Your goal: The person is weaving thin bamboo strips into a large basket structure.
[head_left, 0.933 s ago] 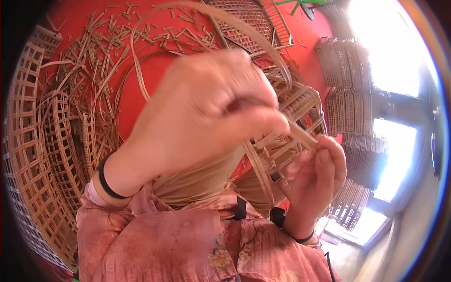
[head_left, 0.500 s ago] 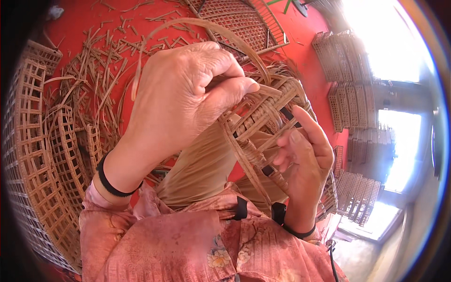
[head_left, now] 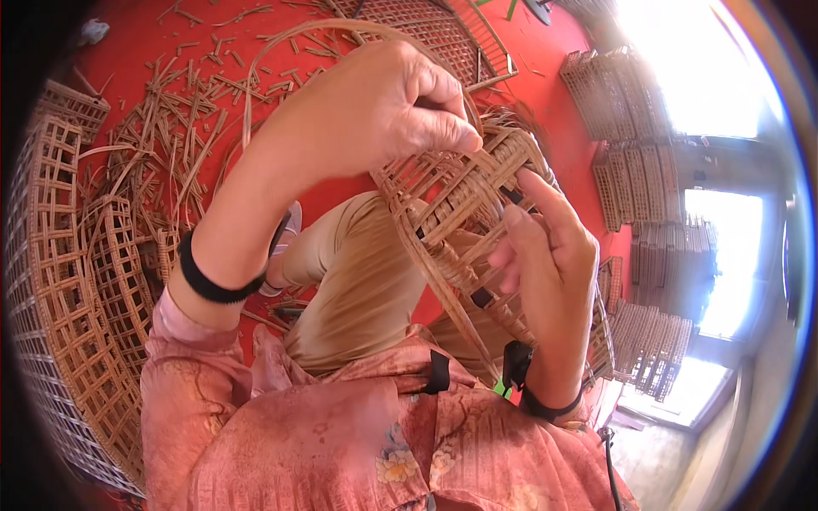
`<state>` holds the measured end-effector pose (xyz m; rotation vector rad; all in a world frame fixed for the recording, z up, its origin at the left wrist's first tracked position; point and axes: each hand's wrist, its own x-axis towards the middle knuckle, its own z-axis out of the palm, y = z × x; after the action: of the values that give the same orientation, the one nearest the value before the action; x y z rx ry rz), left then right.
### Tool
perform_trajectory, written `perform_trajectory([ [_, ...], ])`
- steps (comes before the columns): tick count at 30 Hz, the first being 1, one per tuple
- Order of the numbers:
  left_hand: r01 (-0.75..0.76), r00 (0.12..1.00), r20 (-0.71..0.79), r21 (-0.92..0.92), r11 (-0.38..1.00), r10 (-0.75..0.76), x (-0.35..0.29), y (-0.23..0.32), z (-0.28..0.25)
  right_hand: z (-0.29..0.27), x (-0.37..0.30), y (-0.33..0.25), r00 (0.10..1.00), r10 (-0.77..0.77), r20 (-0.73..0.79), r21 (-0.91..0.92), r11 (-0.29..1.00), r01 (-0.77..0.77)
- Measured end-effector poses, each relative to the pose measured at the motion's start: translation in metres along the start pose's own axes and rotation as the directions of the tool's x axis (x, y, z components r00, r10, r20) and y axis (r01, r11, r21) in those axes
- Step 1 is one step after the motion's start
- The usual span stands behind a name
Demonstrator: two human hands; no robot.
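Observation:
A brown woven rattan frame with wrapped bars leans over my lap, its far end beyond my hands. At its upper edge my left hand has thumb and forefinger pinched on a flat rattan strip. The free length of this strip arches up and back over the hand in a wide loop. My right hand grips the right side of the frame, thumb on the near face and forefinger stretched along a bar. Some of its other fingers are curled and partly hidden.
Cut rattan pieces litter the red floor on the left. Openwork woven panels stand at the far left, and another panel lies ahead. Stacks of woven panels line the right side by bright windows.
My left hand has moved up slightly, its wrist bent more, still pinching the strip. The frame has tilted a little, and my right hand has shifted slightly on it.

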<state>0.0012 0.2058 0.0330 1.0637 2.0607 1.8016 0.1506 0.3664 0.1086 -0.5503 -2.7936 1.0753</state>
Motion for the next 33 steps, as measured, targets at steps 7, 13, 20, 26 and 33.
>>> perform_trajectory([
  [7,-0.097,0.987,0.123,-0.072,0.993,0.106,0.017,-0.007,0.008,-0.003,0.012,0.002,0.998,0.008,-0.056,0.114,0.993,-0.002],
  [13,-0.457,0.852,-0.147,0.259,0.851,0.503,0.012,0.028,0.033,-0.053,-0.01,0.003,0.978,0.073,-0.194,0.335,0.942,-0.004],
  [20,-0.325,0.921,0.173,-0.155,0.933,0.349,0.02,0.047,0.045,-0.048,-0.026,0.02,0.965,0.054,-0.256,0.441,0.895,0.067],
  [26,-0.238,0.971,0.069,0.389,0.89,0.23,0.001,0.063,0.05,-0.03,-0.025,0.036,0.991,-0.087,-0.102,0.065,0.993,0.094],
  [33,-0.282,0.959,0.103,0.396,0.874,0.263,0.002,0.062,0.059,-0.026,-0.003,0.044,0.993,-0.107,0.05,0.144,0.985,0.099],
])
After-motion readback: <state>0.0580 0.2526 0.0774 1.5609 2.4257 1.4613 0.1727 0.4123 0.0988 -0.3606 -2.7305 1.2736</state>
